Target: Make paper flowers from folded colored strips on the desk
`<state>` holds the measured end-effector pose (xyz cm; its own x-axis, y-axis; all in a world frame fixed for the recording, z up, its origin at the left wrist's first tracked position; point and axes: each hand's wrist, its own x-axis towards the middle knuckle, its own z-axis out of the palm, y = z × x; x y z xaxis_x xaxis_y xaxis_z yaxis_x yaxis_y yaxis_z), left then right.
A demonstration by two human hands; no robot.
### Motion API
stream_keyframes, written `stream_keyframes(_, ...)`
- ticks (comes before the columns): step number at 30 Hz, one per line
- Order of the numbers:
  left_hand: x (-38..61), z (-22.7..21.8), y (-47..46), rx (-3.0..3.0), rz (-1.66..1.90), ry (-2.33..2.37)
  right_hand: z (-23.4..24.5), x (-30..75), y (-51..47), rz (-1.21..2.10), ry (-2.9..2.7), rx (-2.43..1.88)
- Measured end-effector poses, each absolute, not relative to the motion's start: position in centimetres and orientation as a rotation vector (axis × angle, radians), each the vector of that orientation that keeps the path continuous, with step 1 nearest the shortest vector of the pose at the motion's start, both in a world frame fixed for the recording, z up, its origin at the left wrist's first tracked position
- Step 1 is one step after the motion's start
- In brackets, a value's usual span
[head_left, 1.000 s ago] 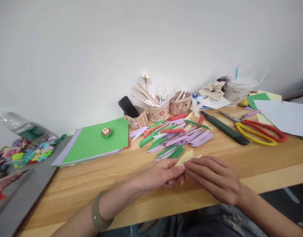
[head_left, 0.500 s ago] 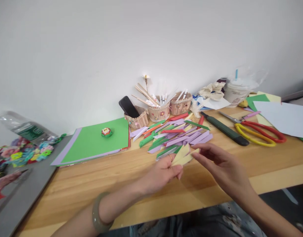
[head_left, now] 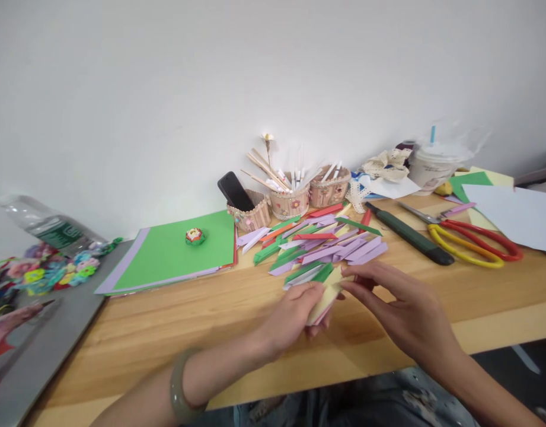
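Pale yellow folded paper (head_left: 326, 299) with a pinkish lower edge is between my two hands, above the front of the wooden table. My left hand (head_left: 294, 311) is closed on it, thumb and fingers clamping its left side; a ring and a greenish bangle show on that arm. My right hand (head_left: 392, 296) pinches the paper's upper right edge between thumb and fingertips. Just beyond my hands lies a loose pile of folded paper strips (head_left: 317, 246) in purple, green, red, orange and yellow.
Scissors (head_left: 472, 237) and a dark green cutter (head_left: 412, 234) lie at right, near white paper (head_left: 513, 213) and a lidded cup (head_left: 437, 169). Decorated baskets (head_left: 290, 201) and a phone (head_left: 236, 191) stand by the wall. Green sheets (head_left: 166, 255) carry a small paper ornament (head_left: 195, 237). A bottle (head_left: 57, 231) stands left.
The yellow paper has turned in my left hand, its two spread points now brought into one narrower strip. My right fingers have shifted slightly left onto its edge.
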<state>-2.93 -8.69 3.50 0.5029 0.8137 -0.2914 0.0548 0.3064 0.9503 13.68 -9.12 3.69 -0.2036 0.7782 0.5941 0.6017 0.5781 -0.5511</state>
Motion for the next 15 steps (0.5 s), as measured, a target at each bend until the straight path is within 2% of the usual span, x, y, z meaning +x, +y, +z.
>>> stream_keyframes(5,-3.0,3.3,-8.9,1.390,0.612,0.974,3.1,13.7,-8.4,0.309,-1.906,-1.144)
stream_keyframes(8,-3.3,3.3,-8.9,1.588,0.587,1.034,2.7,14.1,-8.0,0.232,-1.945,-1.136)
stream_keyframes(15,-3.9,2.9,-8.6,2.132,0.455,1.153,2.4,15.0,-8.8,0.108,-2.394,-0.903)
